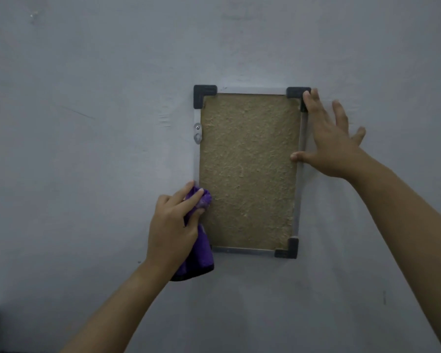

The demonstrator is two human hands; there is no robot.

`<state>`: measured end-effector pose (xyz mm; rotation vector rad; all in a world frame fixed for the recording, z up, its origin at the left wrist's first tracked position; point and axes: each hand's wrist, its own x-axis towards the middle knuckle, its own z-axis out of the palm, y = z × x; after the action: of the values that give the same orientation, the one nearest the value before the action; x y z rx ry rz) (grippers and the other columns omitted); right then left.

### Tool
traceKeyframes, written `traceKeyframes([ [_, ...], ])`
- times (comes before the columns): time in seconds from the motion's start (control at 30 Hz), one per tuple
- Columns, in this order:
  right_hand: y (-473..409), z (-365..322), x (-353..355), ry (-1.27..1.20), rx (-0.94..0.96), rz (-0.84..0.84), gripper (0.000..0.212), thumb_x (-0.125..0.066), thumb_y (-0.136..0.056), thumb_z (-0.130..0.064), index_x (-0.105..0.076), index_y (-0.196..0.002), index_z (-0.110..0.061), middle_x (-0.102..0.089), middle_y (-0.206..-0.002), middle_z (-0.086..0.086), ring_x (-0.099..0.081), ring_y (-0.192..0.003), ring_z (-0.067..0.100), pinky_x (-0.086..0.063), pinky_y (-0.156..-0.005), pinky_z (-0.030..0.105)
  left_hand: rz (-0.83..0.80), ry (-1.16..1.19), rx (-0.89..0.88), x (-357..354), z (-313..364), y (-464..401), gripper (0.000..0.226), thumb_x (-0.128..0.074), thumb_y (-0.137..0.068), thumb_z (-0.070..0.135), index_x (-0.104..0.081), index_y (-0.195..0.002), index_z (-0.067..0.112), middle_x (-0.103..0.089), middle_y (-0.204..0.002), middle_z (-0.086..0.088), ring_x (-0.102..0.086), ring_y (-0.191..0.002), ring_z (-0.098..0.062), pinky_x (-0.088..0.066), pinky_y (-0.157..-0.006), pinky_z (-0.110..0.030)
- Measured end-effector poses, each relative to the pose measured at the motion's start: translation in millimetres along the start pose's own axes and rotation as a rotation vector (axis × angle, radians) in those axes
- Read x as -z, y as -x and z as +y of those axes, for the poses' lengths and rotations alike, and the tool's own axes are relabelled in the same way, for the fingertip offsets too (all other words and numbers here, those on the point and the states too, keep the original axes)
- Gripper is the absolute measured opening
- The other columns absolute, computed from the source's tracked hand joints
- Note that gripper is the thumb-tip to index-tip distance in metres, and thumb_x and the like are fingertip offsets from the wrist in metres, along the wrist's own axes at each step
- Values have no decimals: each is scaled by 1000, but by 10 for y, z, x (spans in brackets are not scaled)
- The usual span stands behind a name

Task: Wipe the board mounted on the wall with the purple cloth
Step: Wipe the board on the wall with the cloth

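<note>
At seven o'clock on board [248, 171]: left hand [172, 225], grip clenched around purple cloth [200, 250], pressed against frame edge. At three o'clock: right hand [329, 143] splayed flat, bracing rim; bare wall [87, 149] all round.

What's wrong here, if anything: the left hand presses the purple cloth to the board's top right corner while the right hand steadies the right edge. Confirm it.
One slip. The head view shows the left hand pressing the purple cloth near the lower left edge of the board, not the top right corner. The right hand does steady the right edge.
</note>
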<state>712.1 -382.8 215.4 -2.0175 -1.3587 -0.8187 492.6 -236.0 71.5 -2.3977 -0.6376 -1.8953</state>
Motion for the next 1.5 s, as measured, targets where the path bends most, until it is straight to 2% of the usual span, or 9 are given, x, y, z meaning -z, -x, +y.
traceKeyframes([
  [0.37,97,5,-59,34,22,90,102,-67,-80,-42,12,-145,-39,17,-153,-21,12,-143,20,1,-101,72,22,58,28,94,82,-31,35,-67,-82,6,-65,-117,13,-59,-121,-5,-54,-97,-20,-35,-80,-14],
  [0.6,296,-159,-197,-20,27,275,83,-64,-84,-30,-12,-148,-29,-9,-157,-2,-4,-143,23,-3,-103,69,133,284,52,254,310,-152,30,-66,-83,7,-67,-111,17,-60,-105,3,-55,-94,5,-44,-80,-9],
  [0.7,499,-390,-277,-266,129,371,63,-62,-86,-27,-33,-142,-21,-33,-149,4,-27,-137,22,-20,-108,62,86,444,166,315,382,-167,25,-64,-85,11,-64,-101,31,-66,-93,11,-62,-86,0,-49,-71,-14],
  [0.8,772,-662,-373,-699,165,170,56,-61,-87,-32,-39,-138,-25,-43,-142,-3,-41,-127,8,-37,-103,33,-33,784,389,345,481,-150,23,-64,-83,9,-66,-91,30,-72,-77,18,-65,-75,3,-48,-64,-11],
  [0.9,1000,-791,-488,-1106,68,-190,63,-60,-77,-42,-38,-136,-35,-41,-143,-11,-43,-126,2,-43,-100,27,-194,912,433,359,519,-107,21,-66,-72,23,-71,-93,20,-73,-93,6,-66,-84,-3,-51,-68,-17],
  [1.1,1263,-627,-730,-1527,-12,-497,63,-78,-72,-32,-52,-129,-26,-61,-125,7,-57,-115,26,-50,-92,39,-352,967,478,412,538,-105,28,-64,-69,28,-72,-94,17,-74,-88,-4,-69,-81,-15,-55,-66,-23],
  [1.2,1450,-591,-806,-1654,-105,-550,66,-85,-61,-27,-59,-120,-17,-65,-117,12,-60,-111,29,-53,-85,32,-318,937,519,356,566,-86,23,-65,-72,29,-73,-92,21,-75,-88,-1,-70,-83,-15,-56,-69,-26],
  [1.37,1687,-589,-788,-1648,-369,-384,64,-89,-53,-35,-67,-108,-11,-70,-106,12,-67,-96,27,-56,-72,30,-315,853,524,204,607,-24,13,-64,-84,18,-73,-88,27,-74,-86,7,-69,-82,-9,-55,-71,-23],
  [1.5,1773,-553,-578,-1594,-561,-124,42,-81,-55,-35,-72,-79,-3,-72,-78,14,-65,-63,19,-54,-54,23,-285,441,201,97,494,-50,16,-67,-81,27,-69,-96,32,-58,-88,8,-55,-74,0,-40,-68,-12],
])
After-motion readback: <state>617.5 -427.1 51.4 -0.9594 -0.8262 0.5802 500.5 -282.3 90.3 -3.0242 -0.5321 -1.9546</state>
